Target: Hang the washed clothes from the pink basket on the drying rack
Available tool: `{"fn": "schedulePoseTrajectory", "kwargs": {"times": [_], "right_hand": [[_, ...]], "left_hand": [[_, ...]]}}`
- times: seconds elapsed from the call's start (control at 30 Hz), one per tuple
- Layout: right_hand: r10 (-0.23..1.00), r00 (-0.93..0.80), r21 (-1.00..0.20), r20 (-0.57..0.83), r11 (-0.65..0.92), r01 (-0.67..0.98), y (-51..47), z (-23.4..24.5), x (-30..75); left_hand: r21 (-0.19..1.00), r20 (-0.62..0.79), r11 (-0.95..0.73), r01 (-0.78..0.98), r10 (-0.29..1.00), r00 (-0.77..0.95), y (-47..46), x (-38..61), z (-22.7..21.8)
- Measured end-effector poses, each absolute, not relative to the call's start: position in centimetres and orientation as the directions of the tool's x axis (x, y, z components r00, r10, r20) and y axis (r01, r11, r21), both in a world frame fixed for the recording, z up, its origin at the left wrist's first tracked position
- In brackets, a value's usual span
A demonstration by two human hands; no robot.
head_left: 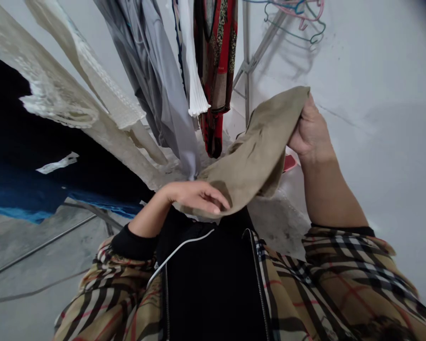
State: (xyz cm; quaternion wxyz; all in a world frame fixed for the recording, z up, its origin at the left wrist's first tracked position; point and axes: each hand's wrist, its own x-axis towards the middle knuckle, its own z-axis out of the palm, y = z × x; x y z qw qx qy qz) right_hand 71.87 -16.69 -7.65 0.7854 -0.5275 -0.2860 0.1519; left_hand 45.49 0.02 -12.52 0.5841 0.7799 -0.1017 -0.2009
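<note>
A khaki cloth garment (pixel 259 137) stretches slantwise between my two hands, its far part bunched and hanging. My right hand (pixel 310 130) is raised at the right and pinches the garment's upper corner. Lower down, my left hand (pixel 199 196) rests on the near end of the cloth, palm down. Its fingers are loosely stretched and slightly apart, touching the fabric. Whether the garment is trousers or a top, I cannot tell.
Grey clothing (pixel 152 71), a red patterned garment (pixel 220 71) and cream lace-edged cloth (pixel 74 85) hang ahead. Dark blue cloth (pixel 39 156) hangs at left over a metal rack bar (pixel 42 246). Plastic hangers (pixel 305 19) hang by the white wall. A pink-red object (pixel 290 163) lies behind the garment.
</note>
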Motion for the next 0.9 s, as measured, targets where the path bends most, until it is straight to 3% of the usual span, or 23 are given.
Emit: {"fn": "schedulePoseTrajectory", "kwargs": {"times": [0.03, 0.1, 0.17, 0.23, 0.3, 0.4, 0.5, 0.63, 0.77, 0.9], "right_hand": [[0.572, 0.777, -0.915, 0.261, 0.404, 0.01, -16.8, -7.3, 71.3], [0.64, 0.73, -0.923, 0.239, 0.383, -0.033, -17.3, -6.4, 70.0], [0.708, 0.664, -0.934, 0.239, 0.356, -0.044, -17.9, -5.5, 68.7], [0.753, 0.61, -0.926, 0.249, 0.369, -0.078, -18.6, -4.7, 67.7], [0.77, 0.578, -0.898, 0.269, 0.417, -0.137, -19.1, -4.2, 66.9], [0.789, 0.538, -0.886, 0.297, 0.438, -0.154, -19.7, -4.1, 66.6], [0.794, 0.528, -0.92, 0.302, 0.389, -0.058, -20.0, -4.2, 66.9], [0.782, 0.549, -0.932, 0.295, 0.363, -0.017, -20.1, -4.5, 67.8], [0.725, 0.603, -0.878, 0.332, 0.471, -0.083, -20.2, -5.4, 69.3], [0.669, 0.654, -0.854, 0.353, 0.515, -0.065, -20.3, -6.0, 70.5]], "left_hand": [[0.932, -0.227, -0.357, 0.068, -0.428, 0.874, -0.4, 45.7, -13.1], [0.849, -0.269, -0.525, 0.062, -0.328, 0.905, -0.5, 46.5, -14.7], [0.705, -0.278, -0.692, 0.155, -0.068, 0.958, 0.1, 47.5, -16.3], [0.598, -0.212, -0.748, 0.287, 0.198, 0.957, 0.6, 48.4, -17.9], [0.593, -0.139, -0.73, 0.34, 0.323, 0.936, 0.5, 49.1, -19.1], [0.661, -0.125, -0.697, 0.278, 0.263, 0.957, -0.8, 49.8, -20.5], [0.73, -0.139, -0.666, 0.153, 0.074, 0.987, -2.5, 50.2, -21.7], [0.833, 0.01, -0.546, -0.091, -0.151, 0.989, -4.1, 50.4, -22.4], [0.905, 0.102, -0.392, -0.165, -0.175, 0.979, -4.0, 50.2, -20.6], [0.963, 0.073, -0.246, -0.11, -0.157, 0.985, -2.4, 48.9, -16.7]]}}
